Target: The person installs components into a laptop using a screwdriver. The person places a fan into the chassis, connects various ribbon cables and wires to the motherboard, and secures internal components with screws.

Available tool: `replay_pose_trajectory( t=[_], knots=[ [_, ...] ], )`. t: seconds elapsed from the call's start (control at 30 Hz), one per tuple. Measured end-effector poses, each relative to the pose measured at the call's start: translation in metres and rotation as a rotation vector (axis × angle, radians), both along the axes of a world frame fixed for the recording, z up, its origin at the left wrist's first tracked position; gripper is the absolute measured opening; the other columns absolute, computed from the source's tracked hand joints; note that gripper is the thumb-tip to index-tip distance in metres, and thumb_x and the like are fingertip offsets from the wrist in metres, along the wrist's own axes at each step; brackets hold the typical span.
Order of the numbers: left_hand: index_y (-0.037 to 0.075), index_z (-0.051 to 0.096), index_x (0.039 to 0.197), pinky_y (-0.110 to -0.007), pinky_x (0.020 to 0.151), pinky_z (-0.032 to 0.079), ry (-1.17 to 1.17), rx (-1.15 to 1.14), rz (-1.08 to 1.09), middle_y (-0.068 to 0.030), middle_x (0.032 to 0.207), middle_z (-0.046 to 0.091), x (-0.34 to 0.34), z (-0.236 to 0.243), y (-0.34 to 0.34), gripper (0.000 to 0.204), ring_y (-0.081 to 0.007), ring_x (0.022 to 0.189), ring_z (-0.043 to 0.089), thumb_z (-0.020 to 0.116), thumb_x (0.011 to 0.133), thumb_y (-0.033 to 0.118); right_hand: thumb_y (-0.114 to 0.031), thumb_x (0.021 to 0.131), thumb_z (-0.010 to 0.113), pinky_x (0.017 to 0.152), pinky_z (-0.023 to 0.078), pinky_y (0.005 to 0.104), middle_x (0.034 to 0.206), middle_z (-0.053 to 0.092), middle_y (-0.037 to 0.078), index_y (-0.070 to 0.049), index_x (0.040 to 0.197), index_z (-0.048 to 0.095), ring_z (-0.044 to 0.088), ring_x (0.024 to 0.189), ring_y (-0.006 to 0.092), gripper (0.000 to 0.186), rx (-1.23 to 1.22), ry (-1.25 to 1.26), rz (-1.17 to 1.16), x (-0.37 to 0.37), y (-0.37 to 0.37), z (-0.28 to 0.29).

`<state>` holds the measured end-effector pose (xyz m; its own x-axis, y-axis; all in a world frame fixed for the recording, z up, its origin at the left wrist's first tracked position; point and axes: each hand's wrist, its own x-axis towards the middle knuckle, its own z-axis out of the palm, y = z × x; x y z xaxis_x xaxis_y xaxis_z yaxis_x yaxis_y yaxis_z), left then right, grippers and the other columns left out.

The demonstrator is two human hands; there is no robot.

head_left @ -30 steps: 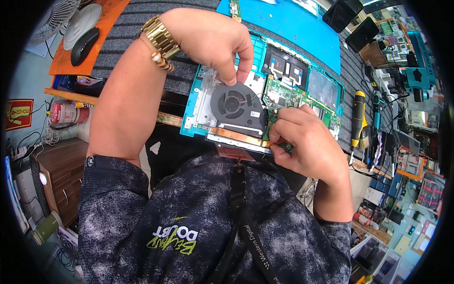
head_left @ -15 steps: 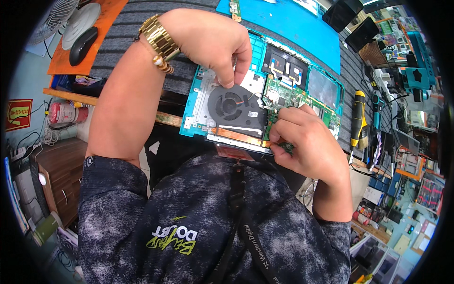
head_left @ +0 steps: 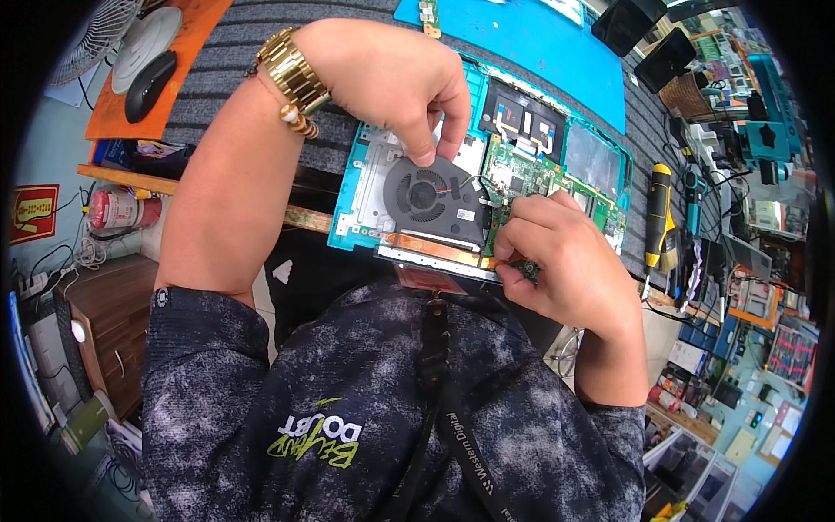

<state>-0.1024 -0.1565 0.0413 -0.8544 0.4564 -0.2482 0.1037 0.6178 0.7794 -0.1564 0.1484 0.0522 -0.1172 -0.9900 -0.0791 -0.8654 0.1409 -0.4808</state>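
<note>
A teal laptop chassis [head_left: 346, 196] lies opened on the bench, showing a green circuit board [head_left: 522, 174] and a black fan [head_left: 416, 207] joined by a copper heat pipe [head_left: 426, 245]. My left hand [head_left: 396, 87], with a gold watch [head_left: 294, 70] and beads at the wrist, pinches the fan's upper edge with thumb and forefinger. My right hand [head_left: 561, 261] is curled at the right end of the heat pipe, beside the board's lower edge; its fingertips seem to grip that pipe, though they are partly hidden.
A blue mat [head_left: 557, 61] lies behind the chassis on grey ribbed matting [head_left: 217, 96]. A screwdriver [head_left: 661, 213], brush and cables are at the right. A black mouse [head_left: 150, 85] and fan [head_left: 91, 43] are at upper left; cabinet [head_left: 104, 331] below.
The black fan and my left hand have shifted very slightly over the last second. My right hand stays in nearly the same place, still curled at the heat pipe's end.
</note>
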Motion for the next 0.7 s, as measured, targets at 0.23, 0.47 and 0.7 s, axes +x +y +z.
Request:
replay_pose_trajectory(
  t=[0.23, 0.47, 0.7],
  knots=[
    [0.002, 0.087, 0.106, -0.029, 0.063, 0.053, 0.004, -0.039, 0.018, -0.0020, 0.080, 0.078, -0.001, 0.002, 0.002, 0.023, -0.0096, 0.069, 0.068, 0.092, 0.084, 0.008, -0.002, 0.072, 0.085, 0.082, 0.047, 0.0433, 0.086, 0.059, 0.007, -0.009, 0.090, 0.067, 0.063, 0.085, 0.0326, 0.026, -0.019, 0.014, 0.003, 0.000, 0.000, -0.002],
    [0.004, 0.088, 0.101, -0.031, 0.067, 0.057, 0.090, -0.069, 0.011, -0.0036, 0.083, 0.081, -0.005, -0.006, 0.000, 0.022, -0.0123, 0.076, 0.073, 0.094, 0.082, 0.013, -0.003, 0.074, 0.086, 0.081, 0.047, 0.0428, 0.087, 0.060, 0.006, -0.010, 0.092, 0.071, 0.063, 0.085, 0.0317, 0.025, -0.027, 0.005, 0.001, 0.000, 0.001, -0.001],
    [0.003, 0.083, 0.093, -0.031, 0.063, 0.055, 0.064, -0.128, 0.063, -0.0025, 0.078, 0.077, -0.003, 0.000, 0.003, 0.020, -0.0120, 0.070, 0.070, 0.096, 0.083, 0.016, -0.005, 0.080, 0.085, 0.081, 0.047, 0.0447, 0.089, 0.063, 0.007, -0.009, 0.096, 0.073, 0.067, 0.089, 0.0330, 0.020, -0.046, 0.066, -0.067, -0.008, 0.015, 0.013]
  ],
)
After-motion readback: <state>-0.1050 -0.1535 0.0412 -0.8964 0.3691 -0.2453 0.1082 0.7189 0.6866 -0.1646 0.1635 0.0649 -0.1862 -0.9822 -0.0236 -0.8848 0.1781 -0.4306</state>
